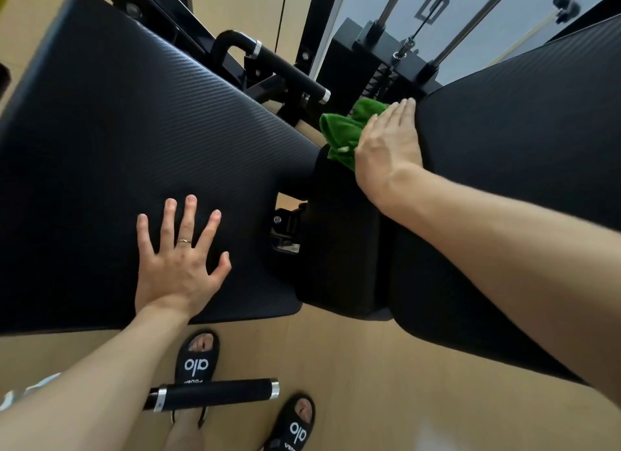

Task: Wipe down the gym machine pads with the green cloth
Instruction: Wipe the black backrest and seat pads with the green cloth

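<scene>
Two large black textured pads fill the view: the left pad [117, 141] and the right pad [521, 141], with a smaller black pad [339, 235] between them. My left hand [178, 262] lies flat on the left pad, fingers spread, holding nothing. My right hand [389, 145] presses the green cloth [342, 131] against the inner edge of the right pad, fingers extended over the cloth. Part of the cloth bunches out to the left of the hand, above the middle pad.
A black handle with chrome ends [289, 71] sticks out behind the pads. Another handle bar [215, 393] runs low in front of my sandalled feet [198, 360]. The weight stack with guide rods [396, 57] stands at the back. The floor [386, 383] is light wood.
</scene>
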Tool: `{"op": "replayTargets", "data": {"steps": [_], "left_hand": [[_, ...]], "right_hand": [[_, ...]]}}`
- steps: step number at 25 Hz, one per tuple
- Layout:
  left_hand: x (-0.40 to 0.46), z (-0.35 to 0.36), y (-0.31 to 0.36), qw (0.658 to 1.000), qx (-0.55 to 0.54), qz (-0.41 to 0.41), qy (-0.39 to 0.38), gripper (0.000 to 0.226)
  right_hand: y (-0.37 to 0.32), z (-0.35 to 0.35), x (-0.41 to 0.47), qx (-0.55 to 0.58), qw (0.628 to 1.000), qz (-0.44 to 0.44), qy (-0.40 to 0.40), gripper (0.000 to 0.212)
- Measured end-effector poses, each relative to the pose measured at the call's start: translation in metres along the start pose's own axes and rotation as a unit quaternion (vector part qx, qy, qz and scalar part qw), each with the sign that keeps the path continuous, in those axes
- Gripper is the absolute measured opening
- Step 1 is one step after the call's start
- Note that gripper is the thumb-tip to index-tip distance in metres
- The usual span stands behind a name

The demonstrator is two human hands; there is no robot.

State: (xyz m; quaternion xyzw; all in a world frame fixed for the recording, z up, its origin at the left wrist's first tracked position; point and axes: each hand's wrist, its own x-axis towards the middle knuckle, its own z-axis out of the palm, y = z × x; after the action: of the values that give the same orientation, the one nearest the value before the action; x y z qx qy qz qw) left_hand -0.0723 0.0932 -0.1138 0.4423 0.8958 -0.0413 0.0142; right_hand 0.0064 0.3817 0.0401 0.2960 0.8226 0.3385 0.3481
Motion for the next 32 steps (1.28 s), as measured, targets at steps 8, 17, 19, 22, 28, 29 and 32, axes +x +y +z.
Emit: {"op": "replayTargets", "data": {"steps": [8, 17, 19, 22, 28, 29, 32], "left_hand": [[0.001, -0.003, 0.0, 1.0, -0.009, -0.005, -0.014, 0.073], [0.0, 0.001, -0.001, 1.0, -0.008, 0.002, 0.013, 0.074], [0.001, 0.0, 0.0, 1.0, -0.005, -0.003, 0.008, 0.074], [0.001, -0.002, -0.001, 1.0, -0.012, -0.008, -0.005, 0.074], [0.003, 0.003, -0.001, 1.0, -0.024, -0.01, 0.008, 0.073], [0.003, 0.004, -0.001, 1.0, -0.022, -0.011, 0.007, 0.072], [0.002, 0.007, -0.001, 1.0, -0.009, -0.01, 0.014, 0.073]], "right_hand": [[-0.023, 0.018, -0.123, -0.025, 0.987, -0.159, 0.015, 0.064], [-0.003, 0.008, 0.01, 0.029, 0.999, 0.004, -0.011, 0.059], [-0.021, 0.014, -0.034, 0.041, 0.998, -0.049, -0.004, 0.062], [-0.06, 0.024, -0.119, -0.013, 0.977, -0.211, -0.026, 0.066], [-0.058, 0.027, -0.043, -0.031, 0.974, -0.221, 0.046, 0.061], [-0.05, 0.025, -0.014, -0.035, 0.979, -0.193, 0.049, 0.061], [-0.042, 0.01, 0.052, -0.042, 0.991, -0.123, 0.006, 0.06]]}}
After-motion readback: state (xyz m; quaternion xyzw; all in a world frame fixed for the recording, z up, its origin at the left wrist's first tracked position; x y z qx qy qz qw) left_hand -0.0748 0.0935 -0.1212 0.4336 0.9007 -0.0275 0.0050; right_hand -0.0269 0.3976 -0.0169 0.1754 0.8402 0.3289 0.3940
